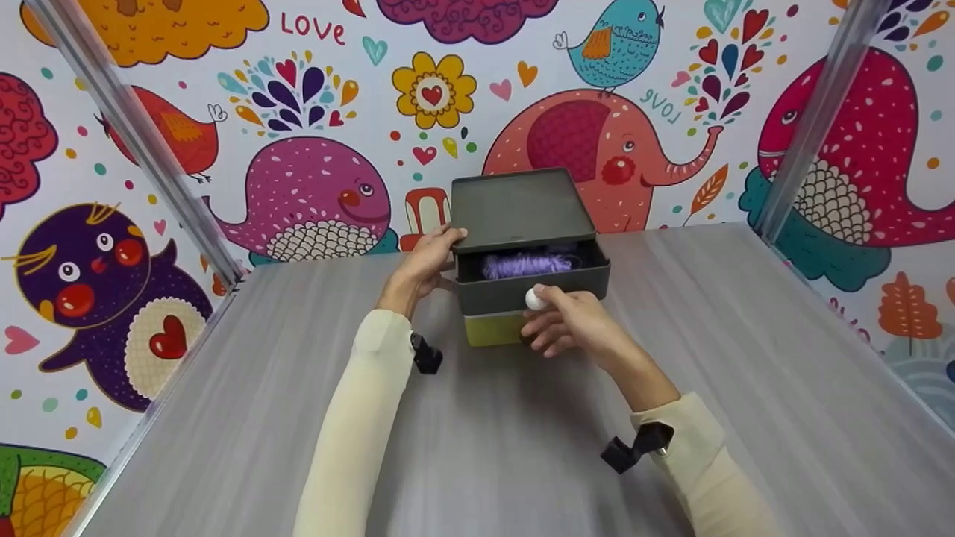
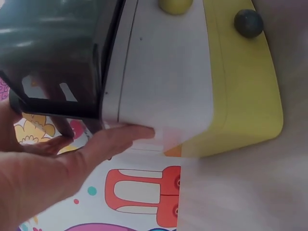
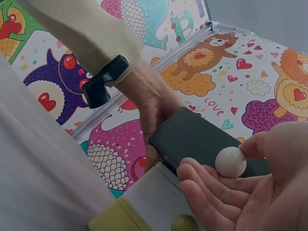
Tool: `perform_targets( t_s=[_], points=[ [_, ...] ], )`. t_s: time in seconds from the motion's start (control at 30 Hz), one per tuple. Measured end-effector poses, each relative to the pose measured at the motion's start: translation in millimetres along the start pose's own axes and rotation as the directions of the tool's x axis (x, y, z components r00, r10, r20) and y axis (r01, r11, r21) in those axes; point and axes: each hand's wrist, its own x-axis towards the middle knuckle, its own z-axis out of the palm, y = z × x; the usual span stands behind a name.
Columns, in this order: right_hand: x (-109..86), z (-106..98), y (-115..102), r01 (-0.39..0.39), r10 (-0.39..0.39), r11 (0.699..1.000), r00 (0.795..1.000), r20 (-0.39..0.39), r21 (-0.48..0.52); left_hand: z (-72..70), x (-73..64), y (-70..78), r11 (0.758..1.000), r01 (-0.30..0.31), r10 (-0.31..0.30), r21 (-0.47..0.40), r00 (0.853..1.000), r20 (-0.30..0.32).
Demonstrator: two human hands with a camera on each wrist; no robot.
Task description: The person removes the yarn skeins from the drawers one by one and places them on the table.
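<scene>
A small drawer box (image 1: 522, 212) has a dark top drawer (image 1: 507, 296), a white drawer (image 2: 163, 67) with a yellow-green knob (image 2: 176, 5), and a yellow-green bottom drawer (image 2: 245, 86) with a dark knob (image 2: 249, 23). The top drawer is pulled partway out, and a skein of purple cord (image 1: 526, 265) lies inside. My left hand (image 1: 429, 257) grips the box by its left side, fingers at the top edge. At the drawer front, my right hand (image 1: 574, 322) pinches the round white knob (image 3: 231, 162) between thumb and fingers.
The box stands on a grey wood-grain table (image 1: 462, 447), close to the back wall. Panels printed with cartoon animals (image 1: 321, 194) enclose the back and sides. Metal posts (image 1: 142, 142) rise at the corners.
</scene>
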Motion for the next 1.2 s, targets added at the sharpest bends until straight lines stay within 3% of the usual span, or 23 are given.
perform_targets(
  t_s=[0.63, 1.2],
  points=[
    [-21.3, -0.2, 1.6, -0.002, 0.003, 1.000, 1.000, 0.024, -0.027, 0.3, 0.6, -0.4, 1.000, -0.024, 0.024, 0.003, 1.000, 0.010],
    [-50.7, 2.4, 3.1, 0.054, -0.049, 0.994, 0.997, 0.054, -0.096, -0.4, -2.8, 0.9, 1.000, -0.030, 0.030, -0.008, 0.999, 0.041]
  ],
)
